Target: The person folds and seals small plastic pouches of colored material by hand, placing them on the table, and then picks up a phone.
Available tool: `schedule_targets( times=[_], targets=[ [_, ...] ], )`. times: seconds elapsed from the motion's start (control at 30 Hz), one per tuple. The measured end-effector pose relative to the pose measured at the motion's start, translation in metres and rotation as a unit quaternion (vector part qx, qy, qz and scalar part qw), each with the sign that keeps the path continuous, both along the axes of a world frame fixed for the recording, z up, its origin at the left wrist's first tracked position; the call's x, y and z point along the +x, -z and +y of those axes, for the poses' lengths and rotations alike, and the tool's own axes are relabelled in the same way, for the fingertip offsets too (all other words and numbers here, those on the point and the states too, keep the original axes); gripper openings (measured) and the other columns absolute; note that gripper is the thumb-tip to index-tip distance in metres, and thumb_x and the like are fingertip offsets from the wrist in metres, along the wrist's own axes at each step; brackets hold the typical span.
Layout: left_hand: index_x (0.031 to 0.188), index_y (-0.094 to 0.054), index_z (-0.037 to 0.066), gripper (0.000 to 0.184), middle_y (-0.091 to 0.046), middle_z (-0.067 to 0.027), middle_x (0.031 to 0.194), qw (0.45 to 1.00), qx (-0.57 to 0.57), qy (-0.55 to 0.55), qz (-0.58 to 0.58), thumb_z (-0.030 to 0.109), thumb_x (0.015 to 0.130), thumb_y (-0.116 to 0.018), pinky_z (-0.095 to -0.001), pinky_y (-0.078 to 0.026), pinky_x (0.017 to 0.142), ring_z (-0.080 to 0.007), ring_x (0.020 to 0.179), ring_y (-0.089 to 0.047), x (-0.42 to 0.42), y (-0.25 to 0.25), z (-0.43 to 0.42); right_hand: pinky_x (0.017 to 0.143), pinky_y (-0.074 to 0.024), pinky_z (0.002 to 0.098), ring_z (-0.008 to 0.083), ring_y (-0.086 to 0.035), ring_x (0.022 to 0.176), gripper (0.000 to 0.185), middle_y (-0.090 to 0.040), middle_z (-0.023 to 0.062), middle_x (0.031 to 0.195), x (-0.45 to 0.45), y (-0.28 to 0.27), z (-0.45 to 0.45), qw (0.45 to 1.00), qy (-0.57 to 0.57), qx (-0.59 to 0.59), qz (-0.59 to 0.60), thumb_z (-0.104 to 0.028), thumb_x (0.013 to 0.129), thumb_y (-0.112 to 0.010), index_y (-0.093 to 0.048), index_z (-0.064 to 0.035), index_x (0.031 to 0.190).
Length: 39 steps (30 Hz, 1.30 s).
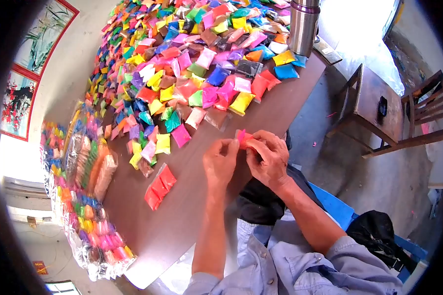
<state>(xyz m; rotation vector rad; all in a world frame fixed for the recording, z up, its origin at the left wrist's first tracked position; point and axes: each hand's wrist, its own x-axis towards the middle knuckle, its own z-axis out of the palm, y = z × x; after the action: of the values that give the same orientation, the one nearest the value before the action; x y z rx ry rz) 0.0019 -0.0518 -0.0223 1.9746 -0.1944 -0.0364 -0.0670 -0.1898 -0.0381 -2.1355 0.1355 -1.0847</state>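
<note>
Packet (pixel 244 140), pink-orange, finger-pinched by our left hand (pixel 219 160) and right hand (pixel 270 162) (a red packet strip (pixel 160 187) lies on the brown tabletop (pixel 192 172)).

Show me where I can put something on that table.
There's bare tabletop between the red packet strip and the left hand. Another patch lies between the packet heap and the right hand. The heap crowds the far end; bagged packets crowd the left.

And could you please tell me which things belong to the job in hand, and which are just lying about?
Likely part of the job:
- held red piece
- red packets
- loose packets
- worktable

Apparently just lying about:
- flask
- small table
- black object
- black bag
</note>
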Motion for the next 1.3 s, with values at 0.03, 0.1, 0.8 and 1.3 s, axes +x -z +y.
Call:
schedule_targets(
  times=[0.03, 0.1, 0.8, 1.3],
  targets=[
    [0.098, -0.076, -0.002, 0.026, -0.076, -0.0117, 0.084, 1.000, 0.020, -0.004, -0.002, 0.024, 0.093, -0.076, -0.0339, -0.056, 0.073, -0.0166, 0.074, -0.070, 0.002, 0.000, -0.001, 0.080, -0.0501, 0.0380, 0.0247, -0.067, 0.090, 0.027, -0.069, 0.0067, 0.108, 0.000, 0.000, 0.000, 1.000, 0.003, 0.000, -0.002, -0.002, 0.074, -0.080, -0.075, -0.0125, 0.098],
    [0.097, -0.075, -0.002, 0.027, -0.076, -0.0123, 0.084, 0.999, 0.041, -0.007, -0.003, 0.024, 0.093, -0.076, -0.0343, -0.056, 0.073, -0.0169, 0.075, -0.070, 0.006, -0.004, -0.004, 0.080, -0.0501, 0.0381, 0.0249, -0.067, 0.090, 0.027, -0.069, 0.0069, 0.109, 0.000, 0.000, -0.001, 1.000, 0.003, 0.003, 0.000, -0.002, 0.075, -0.079, -0.075, -0.0126, 0.099],
    [0.098, -0.075, -0.004, 0.023, -0.072, -0.0038, 0.082, 0.999, 0.031, -0.009, 0.005, 0.019, 0.095, -0.076, -0.0274, -0.052, 0.069, -0.0084, 0.075, -0.061, 0.004, -0.012, -0.008, 0.082, -0.0474, 0.0390, 0.0269, -0.067, 0.098, 0.025, -0.069, 0.0086, 0.112, -0.002, 0.002, -0.001, 1.000, -0.010, 0.006, 0.008, -0.006, 0.080, -0.079, -0.074, -0.0120, 0.104],
    [0.094, -0.074, -0.002, 0.022, -0.075, -0.0085, 0.083, 0.999, 0.013, -0.008, -0.040, 0.020, 0.094, -0.076, -0.0309, -0.055, 0.073, -0.0132, 0.076, -0.068, -0.006, -0.008, -0.002, 0.083, -0.0473, 0.0389, 0.0271, -0.067, 0.098, 0.028, -0.068, 0.0077, 0.113, -0.003, 0.006, -0.002, 1.000, -0.010, 0.001, 0.006, -0.006, 0.079, -0.079, -0.073, -0.0126, 0.105]
  ],
)
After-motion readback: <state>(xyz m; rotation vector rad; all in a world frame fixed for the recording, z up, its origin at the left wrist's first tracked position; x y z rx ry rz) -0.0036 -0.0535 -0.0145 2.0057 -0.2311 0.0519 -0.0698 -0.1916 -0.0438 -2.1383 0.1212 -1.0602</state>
